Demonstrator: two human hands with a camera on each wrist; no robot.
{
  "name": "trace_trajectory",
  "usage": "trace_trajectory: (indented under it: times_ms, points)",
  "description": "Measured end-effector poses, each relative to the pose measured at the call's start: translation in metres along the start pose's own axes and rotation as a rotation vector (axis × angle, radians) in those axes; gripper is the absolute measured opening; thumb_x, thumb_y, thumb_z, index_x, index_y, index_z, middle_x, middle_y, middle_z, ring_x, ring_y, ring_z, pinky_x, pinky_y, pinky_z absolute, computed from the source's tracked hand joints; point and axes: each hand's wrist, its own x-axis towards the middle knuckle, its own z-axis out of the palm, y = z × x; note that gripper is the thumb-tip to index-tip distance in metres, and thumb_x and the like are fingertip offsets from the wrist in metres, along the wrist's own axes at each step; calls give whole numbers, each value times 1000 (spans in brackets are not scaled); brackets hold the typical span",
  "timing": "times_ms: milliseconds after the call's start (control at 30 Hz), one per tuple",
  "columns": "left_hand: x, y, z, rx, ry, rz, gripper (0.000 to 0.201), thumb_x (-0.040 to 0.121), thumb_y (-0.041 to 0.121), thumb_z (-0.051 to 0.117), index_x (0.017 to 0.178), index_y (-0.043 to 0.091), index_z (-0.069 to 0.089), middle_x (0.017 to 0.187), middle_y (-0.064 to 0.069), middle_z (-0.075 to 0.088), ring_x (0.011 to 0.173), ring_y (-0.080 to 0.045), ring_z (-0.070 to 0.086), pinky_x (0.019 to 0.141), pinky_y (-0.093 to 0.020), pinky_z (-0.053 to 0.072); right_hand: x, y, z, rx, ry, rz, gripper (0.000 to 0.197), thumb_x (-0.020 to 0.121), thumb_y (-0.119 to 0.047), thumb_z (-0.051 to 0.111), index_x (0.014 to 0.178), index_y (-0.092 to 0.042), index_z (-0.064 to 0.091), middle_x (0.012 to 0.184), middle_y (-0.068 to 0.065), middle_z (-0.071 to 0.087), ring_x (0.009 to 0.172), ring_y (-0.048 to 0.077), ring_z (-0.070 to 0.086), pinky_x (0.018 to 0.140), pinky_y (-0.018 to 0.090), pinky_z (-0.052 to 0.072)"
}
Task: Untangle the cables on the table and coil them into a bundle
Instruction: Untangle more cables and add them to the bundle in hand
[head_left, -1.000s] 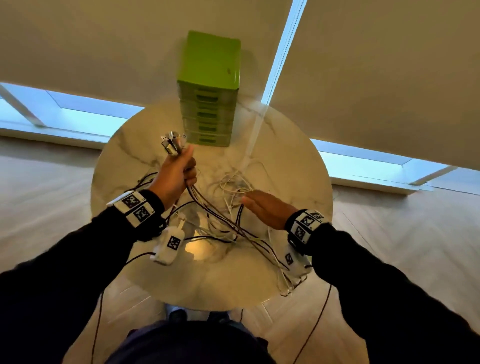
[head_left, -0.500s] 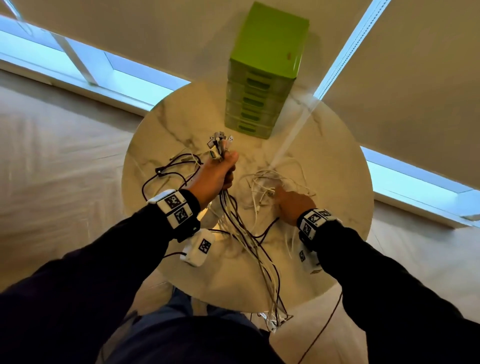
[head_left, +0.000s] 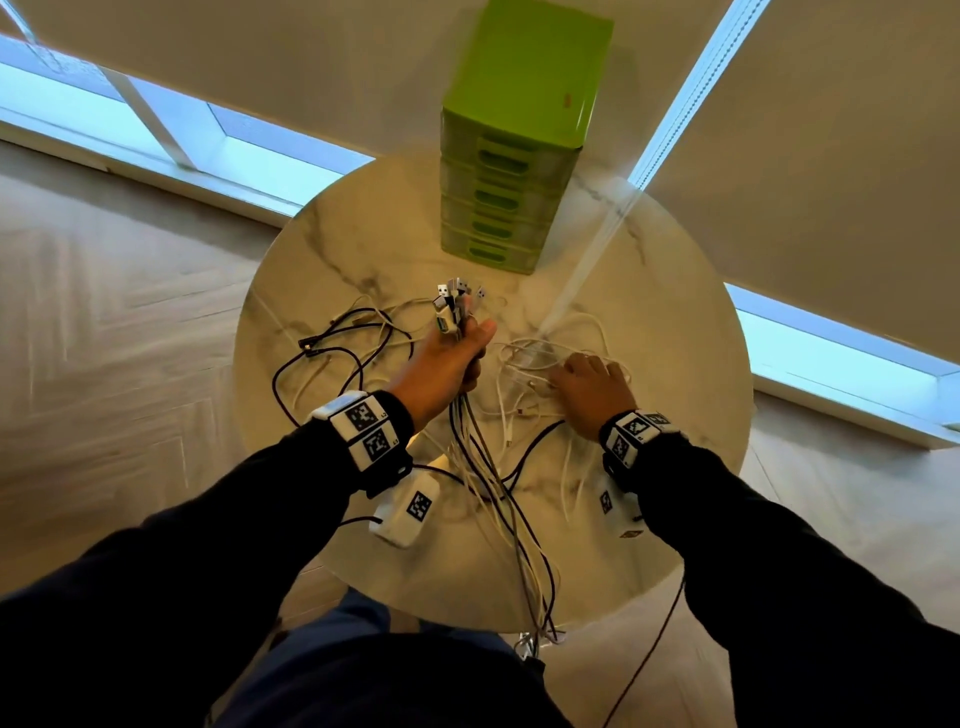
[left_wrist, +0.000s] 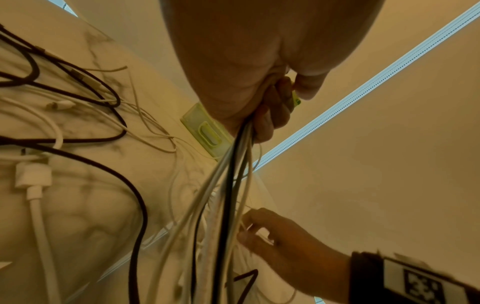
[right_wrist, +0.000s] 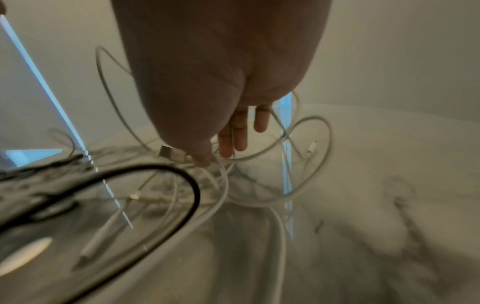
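Nearest me, gathered cable strands (head_left: 519, 551) trailed off the marble table (head_left: 691, 322) edge. My left hand (head_left: 447, 364) gripped their USB plugs (head_left: 457, 304); right hand (head_left: 589, 387), fingers loose, touched the white tangle (head_left: 540, 353). Best: pinch one plug, draw slowly, add to fist.

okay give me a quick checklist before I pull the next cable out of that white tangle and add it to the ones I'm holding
1. Left hand grips the cable bundle, plugs sticking up: ok.
2. Right hand has one single cable pinched: cannot tell; fingers reach into the white tangle, thumb beside a USB plug.
3. White tangle loosened: not ok, loops cross.
4. Black cables on the left gathered: not ok.
5. Bundle tails on the table: not ok, they hang over the near edge.
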Motion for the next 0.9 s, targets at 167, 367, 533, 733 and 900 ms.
trace_trajectory:
  times_ms: [167, 367, 533, 733, 900]
  points:
    - [7, -5, 10, 50, -10, 7, 36, 106, 26, 49, 74, 24, 31, 57, 12, 26, 47, -6, 25, 48, -20, 27, -8, 3, -41, 555, 78, -181, 21, 105, -34, 43, 114, -18, 53, 94, 2, 63, 86, 28, 60, 81, 36, 38]
    - [10, -10, 27, 197, -12, 96, 21, 103, 25, 54, 112, 6, 52, 51, 15, 43, 48, -3, 36, 49, -19, 33, -26, -7, -69, 806, 228, -246, 13, 102, -24, 52, 104, -11, 58, 88, 3, 65, 76, 16, 56, 71, 23, 42]
    - [8, -12, 34, 167, -38, 112, 17, 102, 26, 57, 86, 21, 60, 51, 14, 43, 51, -6, 35, 54, -26, 31, -34, -9, -61, 858, 206, -221, 12, 101, -26, 55, 100, -16, 63, 83, -6, 67, 77, 11, 63, 74, 24, 47]
    - [8, -20, 15, 229, -11, 132, 20, 101, 28, 59, 82, 23, 64, 72, -2, 57, 55, -10, 38, 56, -30, 34, -35, 15, -44, 872, 247, 9, 20, 103, -22, 52, 117, -16, 65, 103, 5, 72, 95, 20, 68, 84, 29, 49]
    - [5, -23, 3, 257, -18, 151, 19, 102, 27, 56, 86, 17, 61, 63, 12, 61, 56, -10, 37, 55, -27, 35, -36, 14, -38, 447, 394, 173, 42, 92, -34, 58, 134, -30, 55, 137, -2, 52, 127, 22, 44, 102, 37, 27]
